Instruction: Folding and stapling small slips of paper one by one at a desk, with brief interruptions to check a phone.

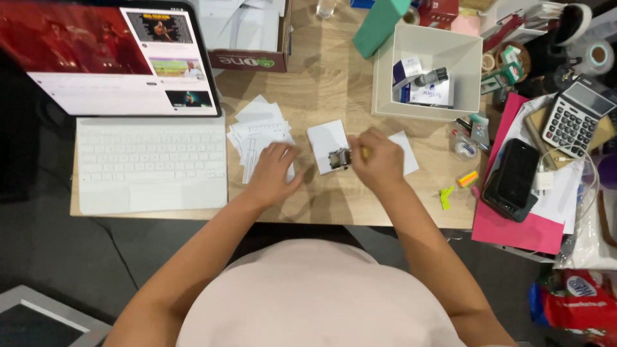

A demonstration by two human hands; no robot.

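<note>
Near the frame's centre, the right hand (379,159) grips a small metal stamp (339,158) against a white card (326,141); just left, the left hand (273,172) lies flat on printed paper slips (257,136).

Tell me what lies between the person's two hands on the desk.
In the head view, a small white card lies between left hand and right hand.

I see a light wooden desk (321,83) with dark grey floor (58,257) below its near edge. A tablet screen (109,58) glows at upper left above a white keyboard (151,160). Clutter crowds the desk's right side. Lighting is even, with soft shadows.
</note>
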